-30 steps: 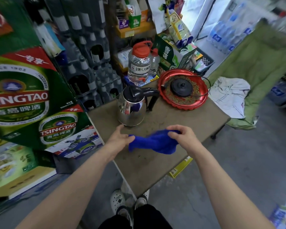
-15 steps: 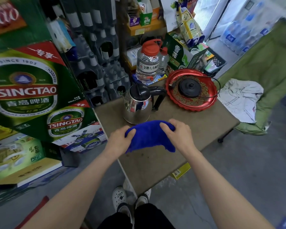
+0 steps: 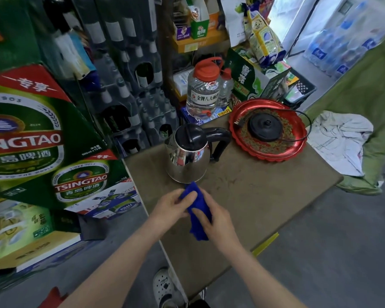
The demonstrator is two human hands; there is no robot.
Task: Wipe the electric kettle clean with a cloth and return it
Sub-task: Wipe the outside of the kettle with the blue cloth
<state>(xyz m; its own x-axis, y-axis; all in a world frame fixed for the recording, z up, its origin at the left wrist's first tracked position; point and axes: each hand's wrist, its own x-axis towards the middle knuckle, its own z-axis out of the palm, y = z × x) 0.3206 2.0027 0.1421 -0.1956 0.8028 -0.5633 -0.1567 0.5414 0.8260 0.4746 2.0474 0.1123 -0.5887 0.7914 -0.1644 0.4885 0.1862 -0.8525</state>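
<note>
A shiny steel electric kettle (image 3: 188,160) with a black lid and black handle stands on the brown table (image 3: 253,196), off its base. Its black round base (image 3: 266,126) lies in a red tray (image 3: 296,150) at the table's far right, with the cord looping around it. A blue cloth (image 3: 198,215) is folded narrow between both hands, just in front of the kettle. My left hand (image 3: 172,206) pinches its upper end and my right hand (image 3: 218,222) grips its middle and lower part.
Green beer cartons (image 3: 31,141) are stacked close on the left. Crates of dark bottles (image 3: 125,90) and a clear jug with a red cap (image 3: 203,92) stand behind the table. A white garment (image 3: 340,138) lies on a green chair to the right.
The cloth, spread wide between both hands before, is now folded into a narrow bundle. My hands have come close together in front of the kettle. The kettle has not moved.
</note>
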